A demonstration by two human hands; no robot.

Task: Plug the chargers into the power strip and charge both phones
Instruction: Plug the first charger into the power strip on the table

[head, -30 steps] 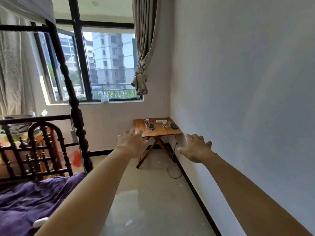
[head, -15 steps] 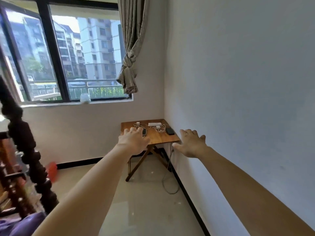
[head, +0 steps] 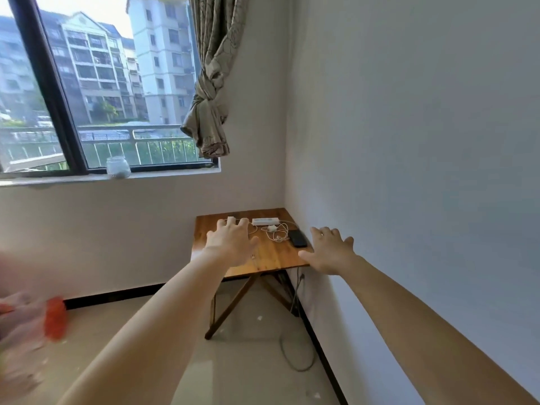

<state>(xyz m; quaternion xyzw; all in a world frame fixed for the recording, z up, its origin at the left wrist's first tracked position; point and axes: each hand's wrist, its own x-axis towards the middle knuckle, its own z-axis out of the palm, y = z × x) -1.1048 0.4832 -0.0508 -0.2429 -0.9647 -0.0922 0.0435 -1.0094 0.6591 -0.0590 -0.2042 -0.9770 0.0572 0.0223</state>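
I'm holding both hands out twd the table [head: 264,258]: left hand [head: 232,244] & right hand [head: 330,252] fingers spreading open, gripping nothing; strip [head: 265,221], phone [head: 297,238] lying on it.

Your left hand [head: 232,242] is covering part of the wooden table [head: 271,257] and whatever is lying beneath it; the tangled white cables [head: 277,232] beside it are showing too small to tell plugs, while a red blur [head: 55,318] is smearing far left of the table.

Table [head: 271,258] nearer; bed gone
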